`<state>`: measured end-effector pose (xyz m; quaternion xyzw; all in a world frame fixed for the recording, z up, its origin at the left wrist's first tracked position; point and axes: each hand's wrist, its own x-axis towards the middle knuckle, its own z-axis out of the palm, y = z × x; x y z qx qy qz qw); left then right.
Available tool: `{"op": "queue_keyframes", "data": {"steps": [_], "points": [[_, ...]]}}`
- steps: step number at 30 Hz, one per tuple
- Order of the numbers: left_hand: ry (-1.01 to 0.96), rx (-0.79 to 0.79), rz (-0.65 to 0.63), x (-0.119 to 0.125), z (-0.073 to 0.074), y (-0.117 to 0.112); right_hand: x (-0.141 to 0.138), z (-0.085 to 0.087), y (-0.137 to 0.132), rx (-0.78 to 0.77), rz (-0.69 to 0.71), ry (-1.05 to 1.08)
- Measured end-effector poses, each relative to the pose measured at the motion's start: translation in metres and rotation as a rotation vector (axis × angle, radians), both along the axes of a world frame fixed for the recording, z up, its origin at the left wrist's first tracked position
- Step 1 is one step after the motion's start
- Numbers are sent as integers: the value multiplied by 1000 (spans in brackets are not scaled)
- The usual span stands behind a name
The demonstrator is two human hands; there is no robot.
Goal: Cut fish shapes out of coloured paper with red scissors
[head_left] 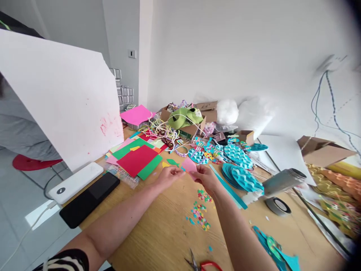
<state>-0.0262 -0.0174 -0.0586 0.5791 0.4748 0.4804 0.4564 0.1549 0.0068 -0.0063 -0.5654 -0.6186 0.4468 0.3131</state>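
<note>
In the head view, a small, pale-pink, rounded piece of paper (188, 164) is held up near the middle of the frame. The right hand (208, 177) grasps its right edge between thumb and fingers; the left hand (170, 176) is pinched at its lower left edge, a tiny blue bit (183, 169) at the fingertips. Whether the left also grips the paper, I cannot tell.

Such thin paper probably creases easily, so a light pinch at the rim would suit, with the right hand steady while the left does the fine work. Keeping both wrists low would help, and sleeves or forearms should stay clear of the loose, multicoloured round paper dots (204, 195) just below, which a brush could scatter. The red-handled metal scissors (193, 259) at the bottom edge deserve care too.

No writing can be read. The white, rounded plastic device (76, 183) at left bears a dark round mark; the black, flat phone (89, 199) beside it shows no legible text.
</note>
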Motion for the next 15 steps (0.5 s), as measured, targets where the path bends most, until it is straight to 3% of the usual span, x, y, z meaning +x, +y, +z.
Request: {"op": "queue_keyframes", "data": {"steps": [2,6,12,15], "points": [[-215,-122,-92,10,6,-7,-7,3,-17,6,16,89],[-426,-208,-78,18,15,-21,-13,7,-45,13,18,154],[-347,-175,-43,17,23,-42,-7,0,-81,31,-17,104],[-319,-161,-16,16,20,-50,4,-1,-113,78,-57,16]]}}
